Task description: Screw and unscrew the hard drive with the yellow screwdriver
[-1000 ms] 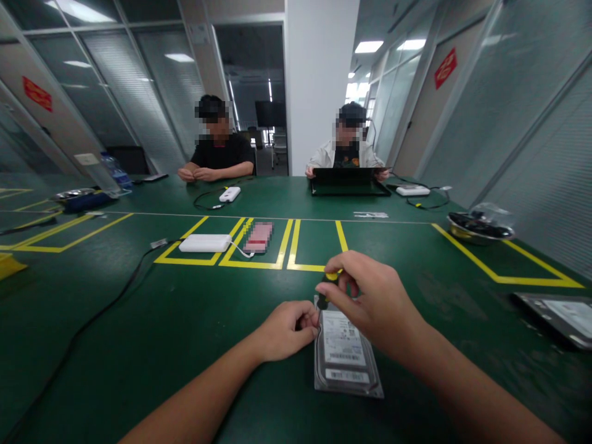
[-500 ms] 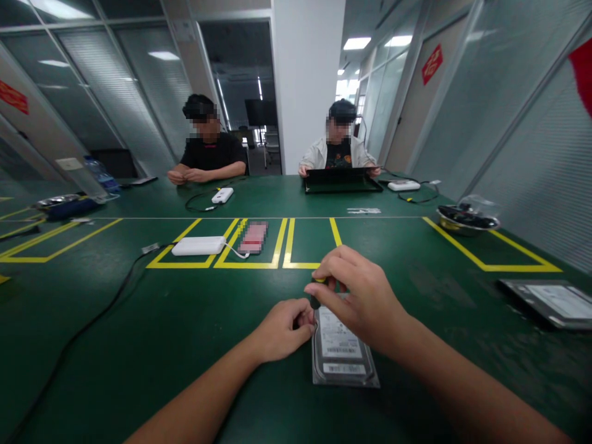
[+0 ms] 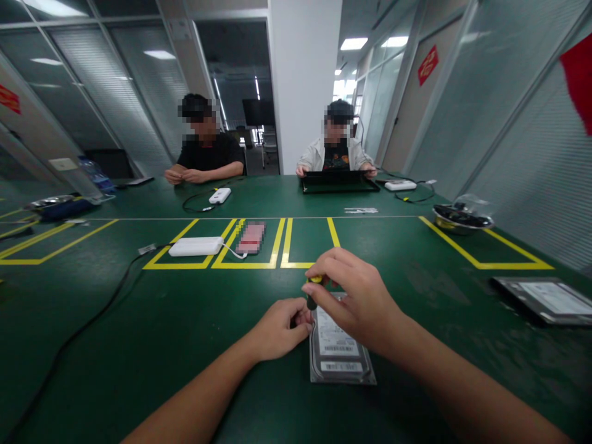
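A silver hard drive [image 3: 340,345] with a white label lies flat on the green table, near the front. Above its upper left edge, my right hand [image 3: 358,290] grips a small screwdriver [image 3: 312,299] with a yellow and dark handle, its shaft pointing down. My left hand [image 3: 284,330] rests at the drive's left edge, close to the screwdriver's shaft. Its fingers are curled together, and whatever they may pinch is too small to make out. Part of the drive's upper right is hidden behind my right hand.
Another drive [image 3: 550,299] lies at the right, below a metal bowl [image 3: 462,219] of dark items. A white power bank [image 3: 197,246] with a black cable and a phone [image 3: 251,238] lie left of centre. Two people sit opposite; one holds a black frame [image 3: 340,182].
The view has shifted slightly. My right hand keeps its grip on the screwdriver, whose handle has turned and tilted a little; more of its shaft shows. My left hand stays at the drive's edge.
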A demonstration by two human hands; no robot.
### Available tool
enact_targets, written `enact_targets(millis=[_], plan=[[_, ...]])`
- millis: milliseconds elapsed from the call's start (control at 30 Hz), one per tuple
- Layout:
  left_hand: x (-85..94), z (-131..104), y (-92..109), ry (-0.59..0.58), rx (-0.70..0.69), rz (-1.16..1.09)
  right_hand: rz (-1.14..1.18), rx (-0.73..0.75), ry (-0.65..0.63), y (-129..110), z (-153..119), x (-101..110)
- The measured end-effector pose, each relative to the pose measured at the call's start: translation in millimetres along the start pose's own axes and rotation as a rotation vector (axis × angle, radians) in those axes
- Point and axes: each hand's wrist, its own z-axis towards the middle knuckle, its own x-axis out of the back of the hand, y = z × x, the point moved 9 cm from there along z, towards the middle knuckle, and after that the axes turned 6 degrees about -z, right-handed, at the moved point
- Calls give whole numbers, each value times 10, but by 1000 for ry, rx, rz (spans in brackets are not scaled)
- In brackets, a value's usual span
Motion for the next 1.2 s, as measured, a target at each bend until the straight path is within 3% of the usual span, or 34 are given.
enact_targets(millis=[333, 567, 1033, 1200], plan=[[-5, -5, -19, 18, 0, -5, -1, -35, 31, 29, -15, 31], [9, -2, -23, 13, -13, -8, 18, 17, -5, -1, -6, -14], [20, -20, -9, 36, -56, 66, -12, -88, -11, 67, -26, -6], [23, -24, 1, 31, -45, 88, -21, -37, -16, 34, -16, -3]])
